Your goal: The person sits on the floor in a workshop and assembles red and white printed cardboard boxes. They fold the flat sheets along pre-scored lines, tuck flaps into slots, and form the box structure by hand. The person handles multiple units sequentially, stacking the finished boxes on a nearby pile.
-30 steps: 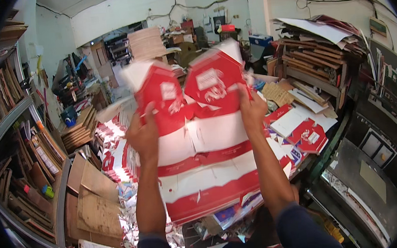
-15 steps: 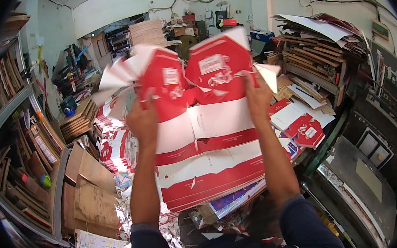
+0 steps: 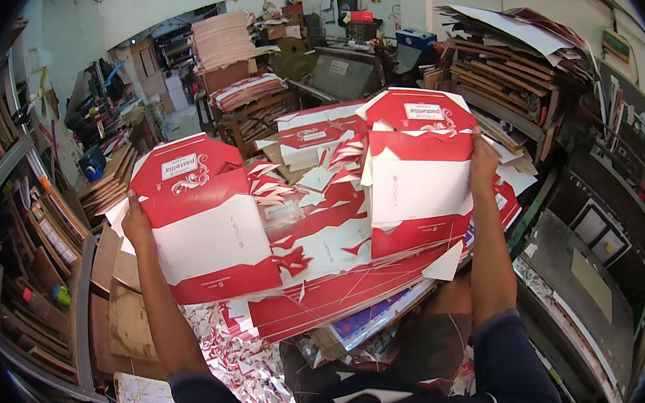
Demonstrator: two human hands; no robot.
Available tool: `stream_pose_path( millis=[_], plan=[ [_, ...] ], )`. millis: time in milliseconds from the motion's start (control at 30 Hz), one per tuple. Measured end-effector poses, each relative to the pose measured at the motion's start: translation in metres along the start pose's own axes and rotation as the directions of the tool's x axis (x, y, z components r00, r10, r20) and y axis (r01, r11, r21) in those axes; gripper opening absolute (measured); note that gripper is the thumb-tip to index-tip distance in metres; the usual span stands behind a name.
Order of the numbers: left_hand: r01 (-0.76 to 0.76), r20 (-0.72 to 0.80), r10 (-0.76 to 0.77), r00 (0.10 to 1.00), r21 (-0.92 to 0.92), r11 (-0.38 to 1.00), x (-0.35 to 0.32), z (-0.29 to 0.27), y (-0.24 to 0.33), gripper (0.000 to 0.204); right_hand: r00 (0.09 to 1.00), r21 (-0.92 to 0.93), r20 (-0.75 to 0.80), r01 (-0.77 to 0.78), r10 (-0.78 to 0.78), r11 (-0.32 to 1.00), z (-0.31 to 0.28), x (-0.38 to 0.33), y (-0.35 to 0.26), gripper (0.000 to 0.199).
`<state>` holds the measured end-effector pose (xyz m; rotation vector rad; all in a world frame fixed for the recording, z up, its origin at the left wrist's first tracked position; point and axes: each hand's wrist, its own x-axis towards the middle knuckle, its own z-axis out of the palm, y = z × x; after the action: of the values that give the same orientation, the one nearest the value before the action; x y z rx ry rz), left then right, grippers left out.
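My left hand is closed on the outer edge of a red and white stack of die-cut box blanks, held out to the left. On the other side my right hand grips the outer edge of a second stack of box blanks. Between the two stacks lie torn red and white paper offcuts. Beneath them is a pile of larger printed sheets, its near edge facing me. A loose white triangular scrap hangs by the right stack. My fingertips under the blanks are hidden.
Paper scraps cover the floor at lower left. Wooden die boards fill the shelf on the left and a rack at right. A dark metal machine stands close to my right arm. More red sheets are piled farther back.
The blanks, raised close together before, are now lower and drawn apart into two stacks. My hands have spread outward, left and right. Offcuts now show between the stacks.
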<state>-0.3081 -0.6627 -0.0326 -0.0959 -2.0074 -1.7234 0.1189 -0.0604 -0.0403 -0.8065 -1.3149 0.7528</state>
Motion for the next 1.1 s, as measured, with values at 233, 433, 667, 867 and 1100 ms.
stream_pose_path(
  millis=[233, 433, 667, 867, 1100],
  plan=[
    [0.378, 0.346, -0.355, 0.868, 0.001, 0.926, -0.052, 0.074, -0.08, 0.081, 0.95, 0.355, 0.127, -0.312, 0.285, 0.881, -0.019, 0.034, 0.025, 0.07],
    [-0.046, 0.437, -0.209, 0.875, 0.505, 0.862, -0.105, 0.132, -0.131, 0.092, 0.956, 0.669, 0.241, -0.287, 0.165, 0.685, 0.0, 0.034, -0.055, 0.063],
    [-0.106, 0.35, -0.112, 0.93, 0.548, 0.83, -0.154, 0.128, -0.062, 0.092, 0.967, 0.706, 0.24, -0.234, 0.085, 0.668, 0.023, 0.008, -0.077, 0.057],
    [0.045, 0.617, 0.386, 0.686, -0.566, 0.823, -0.213, 0.09, 0.077, 0.09, 0.986, 0.526, 0.155, -0.133, 0.058, 0.84, 0.106, -0.077, -0.095, 0.064],
    [0.379, 0.625, 0.056, 0.778, -0.539, 0.752, -0.216, 0.072, 0.058, 0.075, 0.78, 0.459, 0.626, -0.366, -0.002, 0.81, 0.116, -0.165, -0.051, 0.055]
  ],
)
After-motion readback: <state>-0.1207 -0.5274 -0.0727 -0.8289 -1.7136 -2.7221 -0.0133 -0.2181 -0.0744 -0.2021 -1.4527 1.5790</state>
